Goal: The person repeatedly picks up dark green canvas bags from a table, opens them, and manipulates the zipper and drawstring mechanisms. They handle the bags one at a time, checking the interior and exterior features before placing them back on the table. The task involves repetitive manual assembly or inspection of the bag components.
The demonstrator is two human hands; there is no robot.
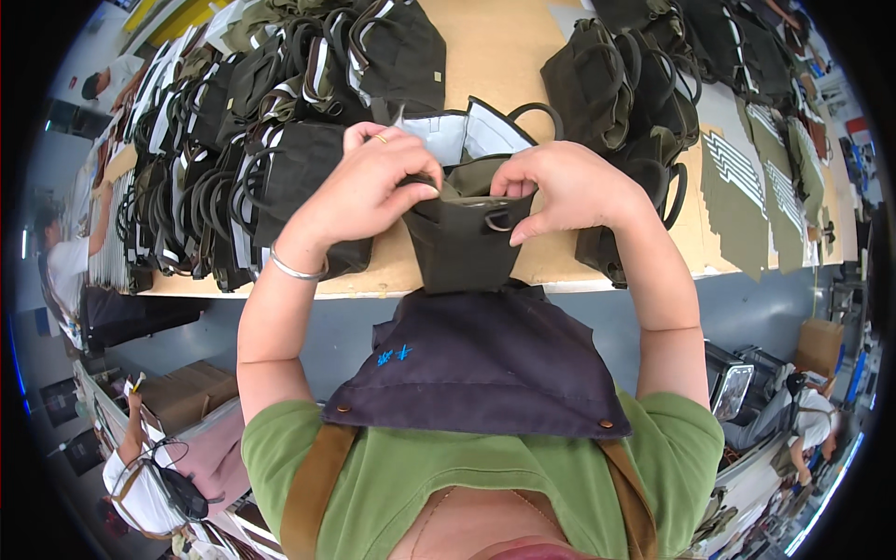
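A dark olive fabric bag (455, 250) stands at the table's near edge, in front of my apron. Its top is open, and a pale lining (497, 133) folds up and out at the far side. My left hand (387, 177) pinches the bag's rim on the left with thumb and fingers. On the right, my right hand (569, 191) grips the opposite rim, its fingers inside and its thumb outside. A small dark loop (498, 220) hangs on the near face. One dark round handle (539, 114) arches behind the lining. The bag's inside bottom is hidden.
Many similar dark bags (308, 177) are piled along the left of the table (485, 56). Another pile of bags (588, 79) lies to the right, beside flat olive pieces with white stripes (737, 177). Other people work at tables left and right.
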